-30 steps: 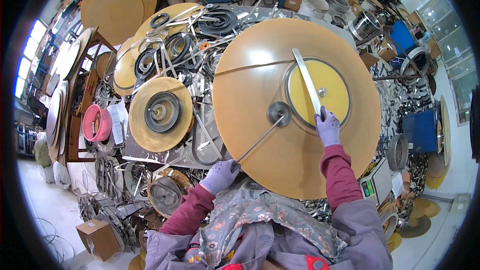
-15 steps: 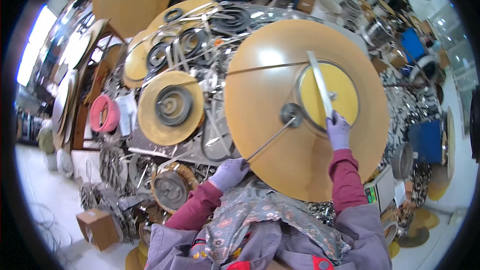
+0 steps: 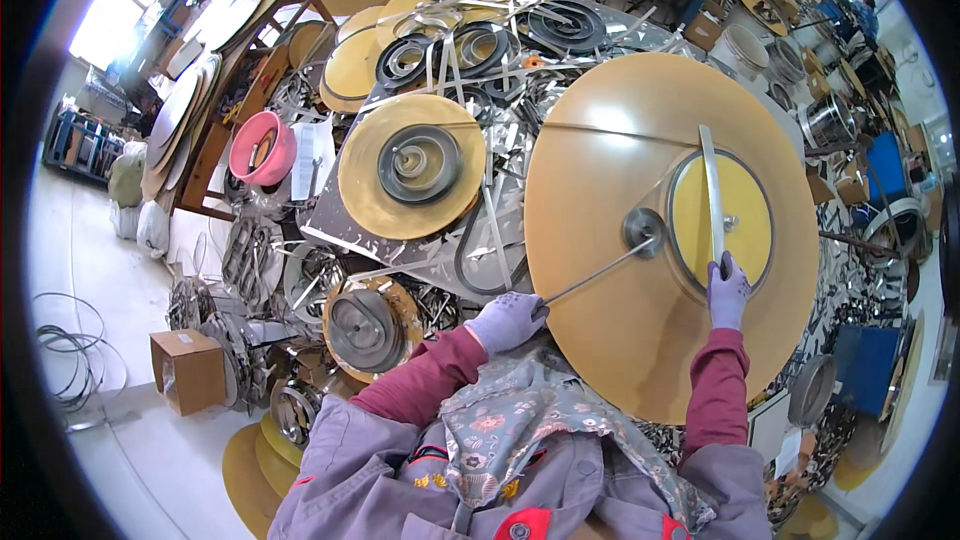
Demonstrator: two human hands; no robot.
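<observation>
My left hand (image 3: 506,322), in a pale lilac glove, is closed round the near end of a thin metal rod (image 3: 600,270). The rod's far end meets a small grey round hub (image 3: 643,232) on a large tan disc (image 3: 590,340). In the same kind of glove, my right hand (image 3: 728,290) grips the lower end of a flat, pale metal strip (image 3: 712,190). That strip lies across a yellow round plate (image 3: 690,210) with a dark rim, set on the right part of the disc. A narrow band (image 3: 620,132) runs leftward from the plate's rim across the disc.
Left of the large disc, a smaller tan disc (image 3: 360,180) carries a coil of grey band (image 3: 450,162). Coils and loose strips cover the table behind. A pink basin (image 3: 264,148) stands at the left, a cardboard box (image 3: 188,372) on the floor. Metal scraps lie along the right.
The whole view has swung left, so everything sits further right in the picture. Both hands keep their grip on the rod and the strip.
</observation>
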